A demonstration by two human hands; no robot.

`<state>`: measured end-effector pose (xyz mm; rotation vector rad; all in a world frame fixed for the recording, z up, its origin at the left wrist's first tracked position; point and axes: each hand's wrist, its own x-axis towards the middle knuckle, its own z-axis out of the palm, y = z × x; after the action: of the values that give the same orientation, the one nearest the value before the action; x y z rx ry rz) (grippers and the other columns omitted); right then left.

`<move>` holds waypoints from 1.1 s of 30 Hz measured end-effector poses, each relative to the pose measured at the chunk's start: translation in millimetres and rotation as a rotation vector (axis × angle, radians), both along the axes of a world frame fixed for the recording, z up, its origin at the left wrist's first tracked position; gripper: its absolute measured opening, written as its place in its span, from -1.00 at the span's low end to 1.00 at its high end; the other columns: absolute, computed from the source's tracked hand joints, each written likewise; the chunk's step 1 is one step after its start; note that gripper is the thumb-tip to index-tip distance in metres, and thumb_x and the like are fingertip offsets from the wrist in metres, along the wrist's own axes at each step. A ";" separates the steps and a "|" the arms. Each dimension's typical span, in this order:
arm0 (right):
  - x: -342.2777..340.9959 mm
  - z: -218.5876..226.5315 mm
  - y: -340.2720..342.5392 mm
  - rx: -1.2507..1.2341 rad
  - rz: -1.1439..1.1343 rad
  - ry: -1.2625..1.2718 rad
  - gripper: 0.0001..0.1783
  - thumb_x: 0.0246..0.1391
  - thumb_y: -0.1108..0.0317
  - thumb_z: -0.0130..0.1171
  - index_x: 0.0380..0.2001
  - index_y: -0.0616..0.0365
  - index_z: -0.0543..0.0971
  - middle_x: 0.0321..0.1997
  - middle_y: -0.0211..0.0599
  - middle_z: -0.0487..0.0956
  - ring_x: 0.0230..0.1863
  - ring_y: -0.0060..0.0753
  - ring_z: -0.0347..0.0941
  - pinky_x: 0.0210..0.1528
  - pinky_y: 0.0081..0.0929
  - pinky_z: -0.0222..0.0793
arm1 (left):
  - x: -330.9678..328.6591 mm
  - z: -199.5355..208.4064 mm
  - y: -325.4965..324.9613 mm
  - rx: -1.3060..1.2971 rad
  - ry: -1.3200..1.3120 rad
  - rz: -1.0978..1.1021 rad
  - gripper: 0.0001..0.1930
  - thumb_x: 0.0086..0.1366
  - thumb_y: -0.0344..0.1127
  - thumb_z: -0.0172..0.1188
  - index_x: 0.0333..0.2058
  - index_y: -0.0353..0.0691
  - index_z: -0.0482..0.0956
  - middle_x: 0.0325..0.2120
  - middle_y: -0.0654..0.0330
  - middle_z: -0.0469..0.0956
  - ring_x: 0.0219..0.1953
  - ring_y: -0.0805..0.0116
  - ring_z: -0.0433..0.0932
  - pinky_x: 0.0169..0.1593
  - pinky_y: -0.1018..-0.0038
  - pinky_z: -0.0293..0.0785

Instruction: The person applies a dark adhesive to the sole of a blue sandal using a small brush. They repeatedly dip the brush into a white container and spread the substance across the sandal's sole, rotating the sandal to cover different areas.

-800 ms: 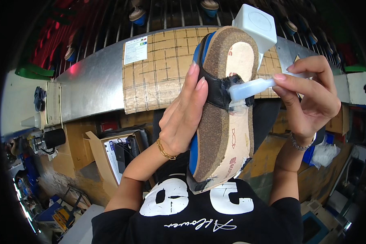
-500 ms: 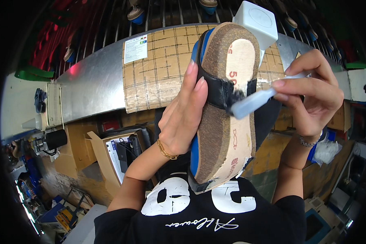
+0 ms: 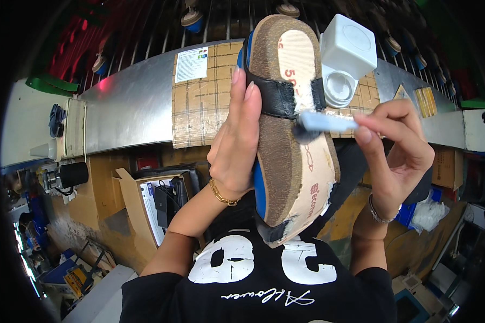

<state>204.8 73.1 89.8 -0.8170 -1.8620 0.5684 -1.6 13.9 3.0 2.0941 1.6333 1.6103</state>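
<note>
My left hand [image 3: 236, 145] grips the side of a sandal [image 3: 277, 167] held bottom up, its thumb side and fingers laid along the blue edge. The underside has a brown cork-like border, a pale insole board in the middle and black strap ends folded in across it. Between finger and thumb, my right hand [image 3: 401, 153] pinches the pale handle of a small brush [image 3: 331, 122]. The dark bristles, blurred, touch or nearly touch the pale board just below the strap ends.
Behind the sandal, a white square plastic bottle [image 3: 353, 46] with an open round mouth lies on a cardboard sheet [image 3: 199, 116]. That sheet covers part of a metal ledge [image 3: 124, 116]. Beyond run rollers carrying more blue-and-tan shoes [image 3: 193, 22]. An open carton [image 3: 132, 196] stands below left.
The brush and my right hand have shifted left, and the handle lies more level. The sandal has moved slightly left and up in view, and the bottle's mouth now shows.
</note>
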 end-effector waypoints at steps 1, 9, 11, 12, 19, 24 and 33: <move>-2.8 -0.5 -0.5 0.053 -0.030 -0.015 -0.72 -0.22 0.59 0.45 -0.33 0.11 0.79 -0.42 -0.39 0.53 -0.40 -0.58 0.40 -0.37 -0.67 0.23 | 1.4 0.0 0.7 0.046 0.025 0.001 -0.18 0.13 -0.69 0.27 0.33 -0.51 0.06 0.32 -0.50 0.04 0.32 -0.27 0.28 0.28 0.23 0.40; -9.0 6.2 -14.0 0.190 -0.135 -0.110 -0.75 -0.14 0.64 0.39 -0.30 0.26 0.74 -0.31 -0.28 0.51 -0.27 -0.45 0.39 -0.22 -0.59 0.28 | 1.8 9.7 6.1 0.226 0.128 0.074 -0.27 0.18 -0.69 0.22 0.31 -0.56 0.12 0.28 -0.51 0.13 0.24 -0.23 0.40 0.21 0.26 0.47; -7.9 3.4 -7.2 0.214 -0.088 -0.077 -0.75 -0.15 0.63 0.40 -0.29 0.24 0.74 -0.30 -0.27 0.51 -0.27 -0.45 0.39 -0.24 -0.60 0.28 | 1.8 10.2 7.0 0.237 0.128 0.088 -0.28 0.18 -0.67 0.23 0.30 -0.56 0.13 0.27 -0.49 0.15 0.23 -0.21 0.41 0.21 0.27 0.47; -5.7 2.0 -3.2 0.211 -0.051 -0.065 -0.75 -0.15 0.63 0.40 -0.30 0.24 0.75 -0.29 -0.27 0.51 -0.27 -0.45 0.39 -0.24 -0.60 0.27 | 2.1 10.1 7.0 0.240 0.126 0.094 -0.28 0.18 -0.67 0.23 0.30 -0.56 0.14 0.27 -0.48 0.16 0.23 -0.20 0.41 0.21 0.27 0.47; 7.8 2.0 9.7 0.111 0.132 -0.072 -0.75 -0.24 0.57 0.41 -0.36 0.19 0.76 -0.31 -0.25 0.51 -0.29 -0.45 0.38 -0.25 -0.58 0.23 | 0.6 11.9 10.4 0.249 0.126 0.123 -0.29 0.18 -0.63 0.26 0.28 -0.58 0.18 0.25 -0.42 0.23 0.20 -0.13 0.46 0.20 0.29 0.48; 9.1 5.7 -3.3 0.023 0.111 -0.079 -0.74 -0.38 0.54 0.41 -0.44 0.19 0.76 -0.33 -0.24 0.51 -0.28 -0.42 0.38 -0.26 -0.55 0.20 | -0.5 12.2 13.4 0.267 0.110 0.166 -0.30 0.18 -0.60 0.28 0.27 -0.59 0.21 0.23 -0.38 0.29 0.17 -0.07 0.49 0.19 0.30 0.49; 0.8 -5.4 -22.8 0.126 0.074 -0.008 -0.59 -0.57 0.49 0.45 -0.45 -0.17 0.81 -0.41 -0.44 0.51 -0.42 -0.53 0.37 -0.40 -0.62 0.19 | 1.3 7.2 21.9 0.331 0.051 0.254 -0.31 0.18 -0.55 0.31 0.26 -0.61 0.26 0.20 -0.30 0.38 0.13 0.02 0.54 0.17 0.33 0.51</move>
<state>205.6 50.3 84.4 -0.6709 -1.9207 0.4887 -0.4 35.7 10.2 2.1558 1.8208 2.0475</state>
